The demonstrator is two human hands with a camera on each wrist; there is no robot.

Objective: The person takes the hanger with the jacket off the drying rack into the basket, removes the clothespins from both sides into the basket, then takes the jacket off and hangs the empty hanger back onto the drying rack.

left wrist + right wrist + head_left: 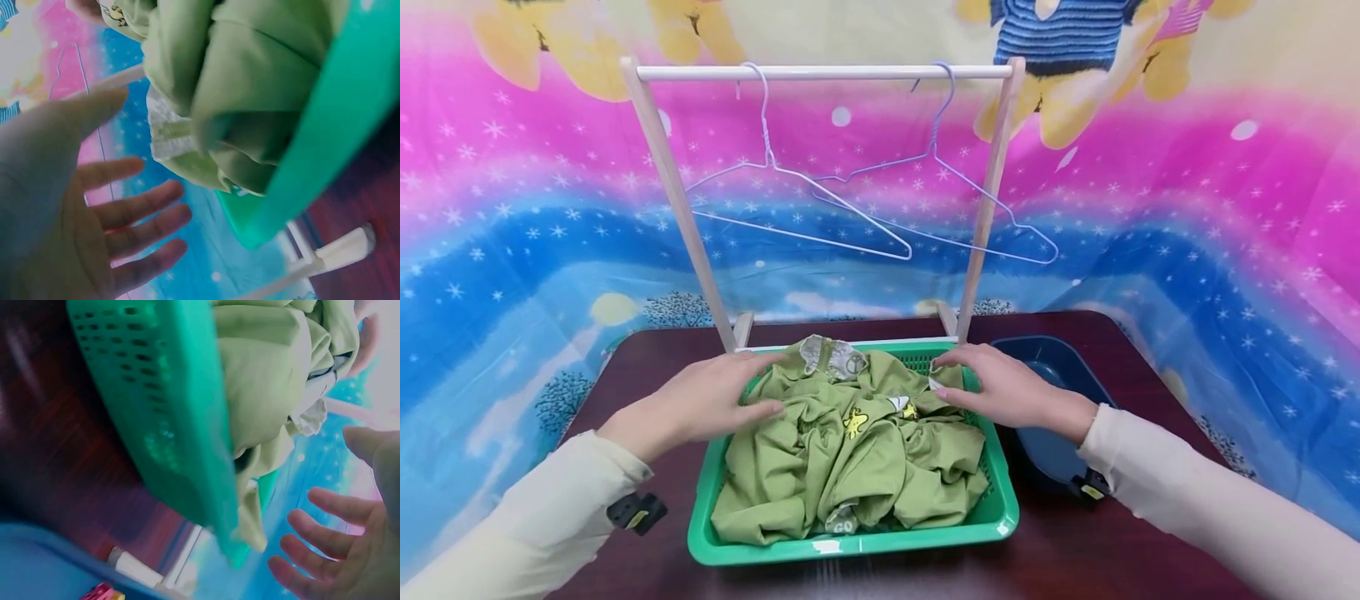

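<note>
A crumpled olive-green garment (850, 450) with a small yellow print fills a green plastic basket (850, 546) on a dark wooden table. My left hand (730, 392) reaches over the basket's far left corner with its fingers spread, close to the cloth. My right hand (977, 383) mirrors it at the far right corner. In the left wrist view the left hand (94, 212) is open, with a gap to the garment (250, 81) and basket rim (337, 125). In the right wrist view the right hand (337, 544) is also open, apart from the garment (269, 369) and the basket (169, 406).
Behind the basket stands a small wooden clothes rack (820, 73) with two empty wire hangers (797, 208) (955, 208). A dark blue tub (1052, 375) sits to the basket's right. A colourful printed cloth (512, 250) backs the table.
</note>
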